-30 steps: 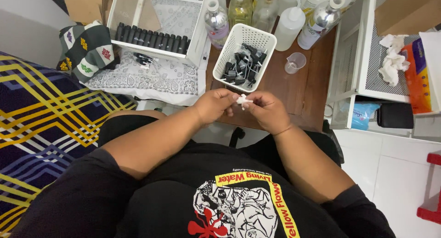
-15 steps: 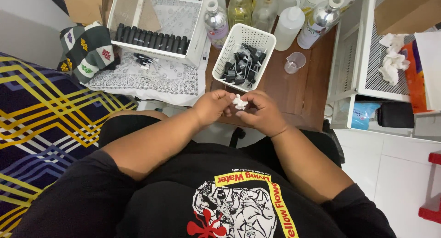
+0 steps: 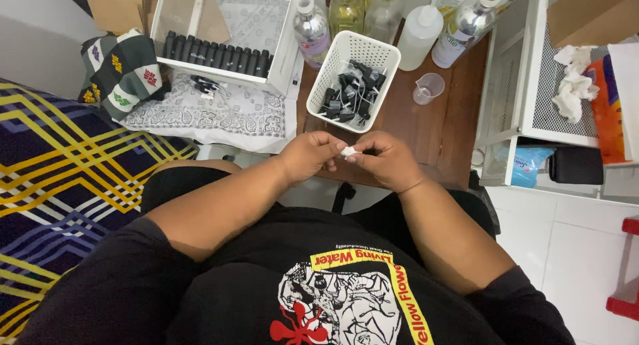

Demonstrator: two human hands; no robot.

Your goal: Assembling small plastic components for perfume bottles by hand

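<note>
My left hand (image 3: 309, 155) and my right hand (image 3: 385, 160) meet above the near edge of a brown wooden table (image 3: 452, 128). Both pinch a small white piece (image 3: 347, 152) between their fingertips; most of it is hidden by the fingers. Just beyond the hands stands a white perforated basket (image 3: 353, 55) holding several small black caps or pump tops.
Several bottles (image 3: 313, 25) stand at the table's back, with a small clear measuring cup (image 3: 428, 87) beside the basket. A white tray (image 3: 213, 48) with a row of black tubes lies at left on a patterned cloth. A white wire rack (image 3: 532, 85) stands at right.
Both hands have stayed together over the table edge, the fingers shifting slightly around the small white piece. Nothing else moved.
</note>
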